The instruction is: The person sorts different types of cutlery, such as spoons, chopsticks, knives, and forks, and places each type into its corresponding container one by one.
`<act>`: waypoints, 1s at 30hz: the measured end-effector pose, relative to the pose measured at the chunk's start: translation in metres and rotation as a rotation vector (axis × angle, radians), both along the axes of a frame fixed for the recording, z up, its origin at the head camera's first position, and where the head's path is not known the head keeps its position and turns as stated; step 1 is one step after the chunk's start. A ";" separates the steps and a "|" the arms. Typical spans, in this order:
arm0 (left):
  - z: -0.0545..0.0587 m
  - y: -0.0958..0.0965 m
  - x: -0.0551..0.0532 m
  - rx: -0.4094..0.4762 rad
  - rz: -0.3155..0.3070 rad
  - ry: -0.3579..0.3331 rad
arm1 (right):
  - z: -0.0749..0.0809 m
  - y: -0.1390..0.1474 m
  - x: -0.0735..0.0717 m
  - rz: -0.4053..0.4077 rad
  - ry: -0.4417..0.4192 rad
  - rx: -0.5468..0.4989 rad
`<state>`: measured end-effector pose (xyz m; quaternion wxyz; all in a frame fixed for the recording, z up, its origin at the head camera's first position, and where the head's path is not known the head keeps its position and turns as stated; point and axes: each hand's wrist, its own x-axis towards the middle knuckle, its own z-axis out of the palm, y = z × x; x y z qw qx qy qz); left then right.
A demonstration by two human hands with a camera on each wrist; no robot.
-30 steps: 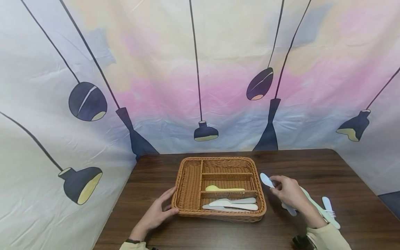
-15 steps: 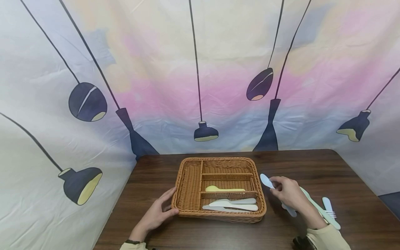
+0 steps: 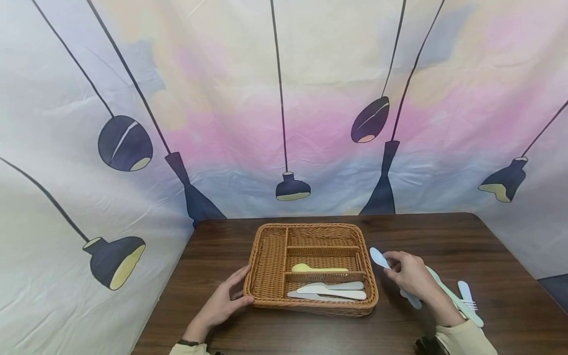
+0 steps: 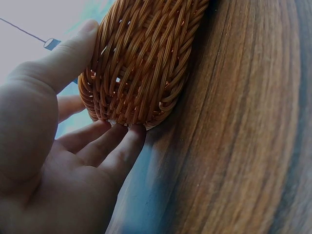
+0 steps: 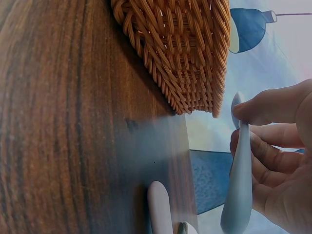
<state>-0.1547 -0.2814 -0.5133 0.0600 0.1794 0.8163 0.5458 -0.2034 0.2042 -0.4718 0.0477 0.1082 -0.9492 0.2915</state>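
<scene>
A brown wicker basket (image 3: 268, 261) with divided compartments sits on the table. At its front left corner my left hand (image 3: 220, 303) touches it, fingers along the left side and thumb at the front, as the left wrist view (image 4: 87, 161) also shows. To the basket's right, my right hand (image 3: 413, 273) pinches a light blue spoon (image 3: 378, 256) between thumb and fingers; its handle (image 5: 239, 195) slants past the palm in the right wrist view. A yellow utensil (image 3: 301, 267) lies in a middle compartment. White and grey knives (image 3: 330, 291) fill the front one.
Right of the basket, a mint green utensil (image 3: 466, 310) and a pale fork (image 3: 465, 292) lie on the dark wooden table (image 3: 310, 335), partly behind my right arm. A pale handle (image 5: 160, 207) shows below the right hand. A lamp-patterned cloth (image 3: 222, 98) hangs behind.
</scene>
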 end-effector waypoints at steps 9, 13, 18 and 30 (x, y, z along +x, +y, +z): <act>0.001 0.000 0.001 0.002 0.008 0.000 | 0.002 0.001 -0.001 0.002 0.007 0.003; 0.001 0.000 0.001 0.001 -0.007 0.007 | 0.006 0.001 -0.002 0.001 0.019 0.009; 0.000 -0.001 0.000 -0.005 -0.012 0.011 | 0.014 0.000 -0.004 0.001 0.037 0.000; 0.002 -0.001 0.000 -0.016 -0.007 -0.002 | 0.020 -0.007 -0.006 0.026 0.079 -0.014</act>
